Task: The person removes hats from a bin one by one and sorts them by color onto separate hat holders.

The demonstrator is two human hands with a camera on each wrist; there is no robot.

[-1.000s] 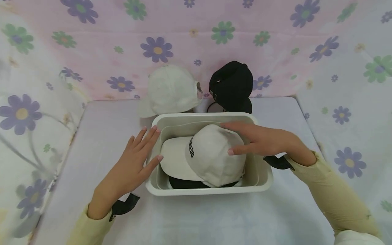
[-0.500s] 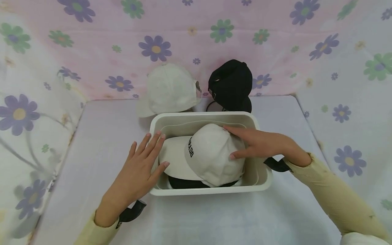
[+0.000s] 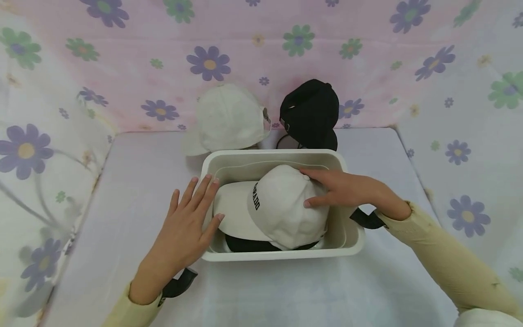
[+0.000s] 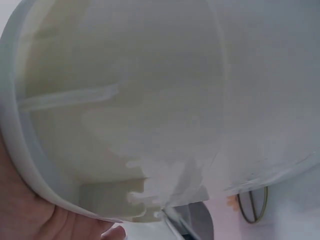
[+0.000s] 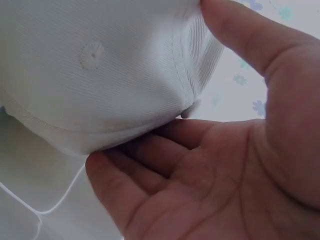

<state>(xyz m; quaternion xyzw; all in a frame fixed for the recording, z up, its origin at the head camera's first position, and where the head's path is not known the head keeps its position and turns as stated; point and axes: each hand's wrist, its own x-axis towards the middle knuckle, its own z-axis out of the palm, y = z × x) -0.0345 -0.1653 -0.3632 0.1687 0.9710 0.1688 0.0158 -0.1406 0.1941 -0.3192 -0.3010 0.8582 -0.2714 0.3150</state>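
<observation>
A white baseball cap (image 3: 282, 209) with dark lettering on its front lies in a pale grey plastic tub (image 3: 278, 255), its brim to the left. Under it shows the dark edge of a black item (image 3: 249, 244), mostly hidden. My right hand (image 3: 347, 188) holds the crown of the white cap, thumb on the near side and fingers round the back. The right wrist view shows those fingers (image 5: 120, 185) cupped against the fabric. My left hand (image 3: 184, 222) lies over the tub's left rim with fingers spread, fingertips close to the brim; the left wrist view shows the tub wall (image 4: 150, 100) beside it.
Behind the tub stand another white cap (image 3: 230, 118) on the left and a black cap (image 3: 310, 113) on the right. A floral cloth backdrop (image 3: 245, 54) rises behind and at both sides of the pale tabletop (image 3: 151, 168).
My left hand has moved slightly right, further over the tub's rim toward the brim. The right fingers have settled a little onto the crown, whose top creased and then smoothed.
</observation>
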